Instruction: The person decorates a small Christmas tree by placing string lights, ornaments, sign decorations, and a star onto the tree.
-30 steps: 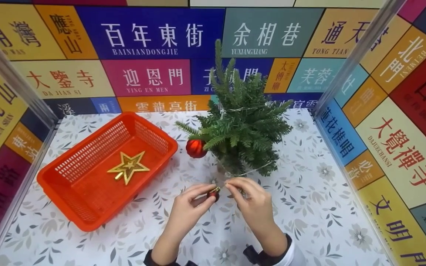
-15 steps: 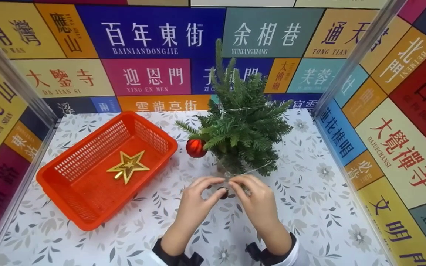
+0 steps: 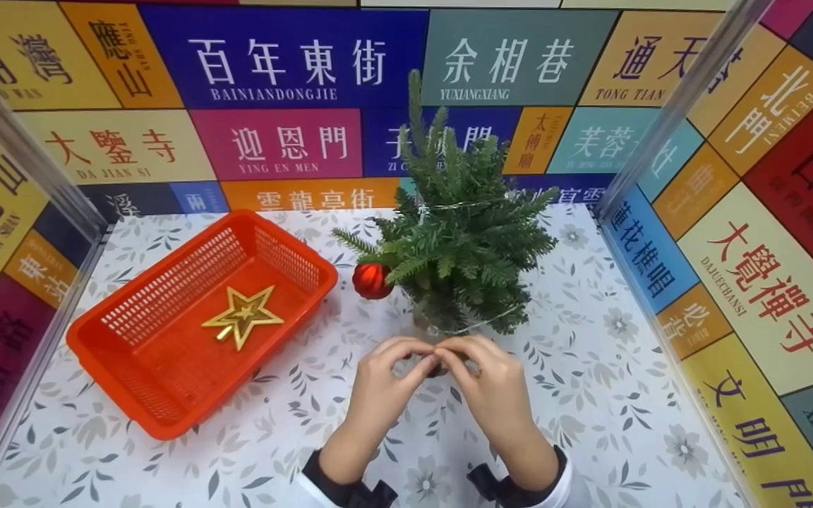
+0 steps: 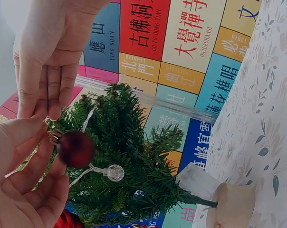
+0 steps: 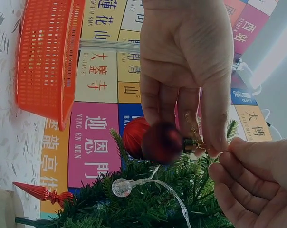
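My left hand (image 3: 387, 372) and right hand (image 3: 490, 372) meet at the fingertips in front of a small Christmas tree (image 3: 466, 261). Between them hangs a small dark red bauble (image 4: 76, 148), mostly hidden by fingers in the head view. In the right wrist view its gold cap (image 5: 189, 144) and thin gold cord show. Thumb and forefinger of each hand pinch at that cord, the left fingers curling beside the ball. A larger ribbed red bauble (image 3: 372, 281) hangs from the tree's left branch.
An orange basket (image 3: 156, 423) left of the tree holds a gold star (image 3: 243, 315). A light string with clear bulbs (image 4: 116, 173) winds through the branches. A red spindle-shaped ornament (image 5: 43, 192) is low on the tree. Lettered panels stand behind and on both sides.
My left hand has moved right with the bauble until its fingertips meet the right hand's. The bauble has shifted right and is now mostly covered by the fingers. Tree and basket stay put.
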Demonstrator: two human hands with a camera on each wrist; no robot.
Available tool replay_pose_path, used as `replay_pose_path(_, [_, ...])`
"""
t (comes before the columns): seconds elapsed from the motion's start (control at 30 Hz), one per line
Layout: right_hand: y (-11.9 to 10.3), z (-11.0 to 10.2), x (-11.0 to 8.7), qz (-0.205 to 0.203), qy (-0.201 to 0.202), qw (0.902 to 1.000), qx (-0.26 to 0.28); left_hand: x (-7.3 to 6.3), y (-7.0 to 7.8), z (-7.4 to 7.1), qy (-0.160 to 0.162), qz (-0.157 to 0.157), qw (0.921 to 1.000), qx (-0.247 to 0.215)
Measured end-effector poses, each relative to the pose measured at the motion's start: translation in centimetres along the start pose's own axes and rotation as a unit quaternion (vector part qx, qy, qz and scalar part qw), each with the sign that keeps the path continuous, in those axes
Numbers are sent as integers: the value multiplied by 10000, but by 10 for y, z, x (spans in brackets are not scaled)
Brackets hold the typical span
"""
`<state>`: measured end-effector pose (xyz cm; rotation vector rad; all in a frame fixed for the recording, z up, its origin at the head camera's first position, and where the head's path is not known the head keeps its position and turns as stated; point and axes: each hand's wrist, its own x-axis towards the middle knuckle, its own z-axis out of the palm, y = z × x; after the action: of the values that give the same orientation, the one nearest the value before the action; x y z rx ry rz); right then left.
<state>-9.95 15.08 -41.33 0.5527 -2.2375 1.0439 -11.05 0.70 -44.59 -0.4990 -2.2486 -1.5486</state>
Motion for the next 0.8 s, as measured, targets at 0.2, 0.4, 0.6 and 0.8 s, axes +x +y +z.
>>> replay_pose_path(0.2, [2,-3,0,23,1,9998,-185,0,-1,-1,80,19,9999,-129])
replay_pose_path(0.4, [8,-12,5,29,197,9990,-405,11,4,3,-4,121,9994,-332])
replay_pose_path(0.6, [18,-24,15,3,471,9966,-673,33,13,12,-84,109,9995,-300])
replay_pose_path(0.8, [25,-32,26,33,771,9942,-755,51,22,23,-8,-81,9992,-403])
